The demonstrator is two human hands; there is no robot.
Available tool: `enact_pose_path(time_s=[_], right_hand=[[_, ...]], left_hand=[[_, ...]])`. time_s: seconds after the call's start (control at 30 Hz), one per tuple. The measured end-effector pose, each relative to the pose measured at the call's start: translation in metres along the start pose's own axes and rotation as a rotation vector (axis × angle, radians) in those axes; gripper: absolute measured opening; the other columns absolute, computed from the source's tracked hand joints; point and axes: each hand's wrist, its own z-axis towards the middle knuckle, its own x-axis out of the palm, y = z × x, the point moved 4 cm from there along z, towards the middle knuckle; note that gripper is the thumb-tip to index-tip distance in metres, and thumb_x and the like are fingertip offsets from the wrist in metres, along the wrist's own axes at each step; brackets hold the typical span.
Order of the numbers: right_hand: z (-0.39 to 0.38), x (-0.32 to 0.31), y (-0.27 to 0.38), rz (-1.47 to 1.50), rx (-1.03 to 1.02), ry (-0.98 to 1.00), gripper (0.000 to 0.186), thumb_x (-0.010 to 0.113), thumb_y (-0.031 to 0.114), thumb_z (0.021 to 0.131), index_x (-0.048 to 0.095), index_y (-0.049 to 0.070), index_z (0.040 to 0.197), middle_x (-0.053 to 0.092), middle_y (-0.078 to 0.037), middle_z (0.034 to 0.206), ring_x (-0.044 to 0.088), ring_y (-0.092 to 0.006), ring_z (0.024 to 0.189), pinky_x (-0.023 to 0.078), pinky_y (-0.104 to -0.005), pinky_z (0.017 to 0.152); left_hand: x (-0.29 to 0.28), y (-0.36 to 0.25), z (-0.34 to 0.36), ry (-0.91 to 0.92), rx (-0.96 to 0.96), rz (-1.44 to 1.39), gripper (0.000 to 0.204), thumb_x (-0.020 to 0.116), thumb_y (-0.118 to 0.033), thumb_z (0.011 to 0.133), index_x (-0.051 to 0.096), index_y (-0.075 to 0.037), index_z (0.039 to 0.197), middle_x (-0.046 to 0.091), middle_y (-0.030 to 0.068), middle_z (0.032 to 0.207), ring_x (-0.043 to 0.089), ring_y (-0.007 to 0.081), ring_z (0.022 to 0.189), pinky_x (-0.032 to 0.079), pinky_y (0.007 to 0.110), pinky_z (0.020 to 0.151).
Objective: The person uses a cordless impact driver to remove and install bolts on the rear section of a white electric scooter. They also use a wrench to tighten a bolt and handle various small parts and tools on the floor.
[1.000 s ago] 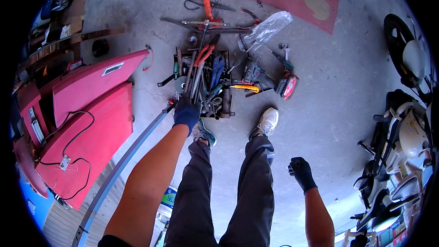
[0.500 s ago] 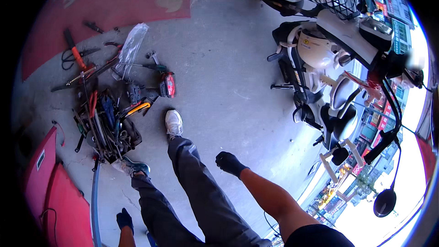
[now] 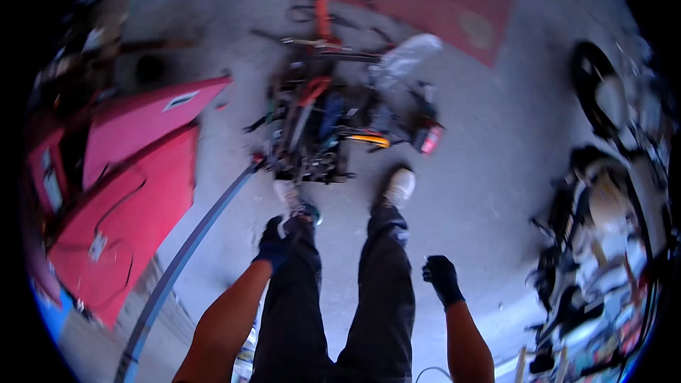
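My left hand [image 3: 272, 244], in a dark glove, hangs in front of my left trouser leg, below the shoe; motion blur smears its fingers. To the right of my right leg, my dark-gloved right hand [image 3: 443, 281] has its fingers curled in, and a tiny pale spot shows at its fingertips. Neither hand touches the tools. Beyond my feet stands a crammed tool bag [image 3: 312, 169] with several hand tools sticking out, among them a yellow-handled tool [image 3: 369, 140]. A cordless power tool with a red battery [image 3: 429, 138] lies beside it.
An orange-handled tool [image 3: 323, 18] and a crumpled clear plastic bag [image 3: 411, 57] lie past the tool bag. Red panels [image 3: 142, 206] and a long grey-blue bar [image 3: 188, 248] are at left. Parked electric scooters [image 3: 603, 206] line the right side.
My view has swung left, so the tools and scooters sit farther right in the picture. My left hand has come up beside my left leg. My right hand stays curled.
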Motion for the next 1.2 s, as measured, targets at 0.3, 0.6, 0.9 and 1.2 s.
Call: enact_pose_path(time_s=[0.3, 0.6, 0.9, 1.2], right_hand=[[-0.010, 0.015, 0.044, -0.203, -0.068, 0.059, 0.015, 0.054, 0.015, 0.087, 0.055, 0.005, 0.098, 0.060, -0.006, 0.076, 0.057, -0.0138, 0.062, 0.049, -0.0277, 0.056], [0.108, 0.067, 0.110, -0.766, -0.334, 0.073, 0.019, 0.055, 0.018, 0.083, 0.057, 0.004, 0.095, 0.059, -0.012, 0.084, 0.057, -0.0215, 0.073, 0.047, -0.0340, 0.064], [0.302, 0.177, 0.237, -1.366, -1.127, -0.196, 0.053, 0.057, 0.016, 0.076, 0.044, -0.001, 0.124, 0.050, -0.024, 0.121, 0.049, -0.0364, 0.112, 0.039, -0.0411, 0.096], [0.313, 0.218, 0.240, -1.474, -0.850, -0.021, 0.066, 0.065, 0.027, 0.076, 0.037, 0.001, 0.131, 0.048, -0.024, 0.126, 0.046, -0.0369, 0.117, 0.038, -0.0396, 0.098]], left_hand=[[0.018, -0.013, 0.018, -0.092, 0.023, -0.079, 0.054, 0.057, -0.039, 0.080, 0.049, -0.007, 0.122, 0.056, 0.0169, 0.117, 0.053, 0.0332, 0.108, 0.042, 0.041, 0.092], [0.042, 0.016, 0.054, 0.105, 0.170, -0.237, 0.030, 0.053, -0.033, 0.085, 0.062, -0.009, 0.100, 0.061, 0.0133, 0.107, 0.057, 0.0312, 0.101, 0.045, 0.040, 0.087], [0.089, 0.005, 0.140, -0.006, -0.025, -0.462, 0.029, 0.060, -0.025, 0.082, 0.062, -0.004, 0.102, 0.064, 0.0166, 0.099, 0.061, 0.0311, 0.091, 0.047, 0.035, 0.082], [0.125, 0.038, 0.165, -0.136, 0.114, -0.455, 0.042, 0.059, -0.020, 0.082, 0.051, -0.005, 0.120, 0.059, 0.0189, 0.110, 0.057, 0.0328, 0.102, 0.045, 0.038, 0.088]])
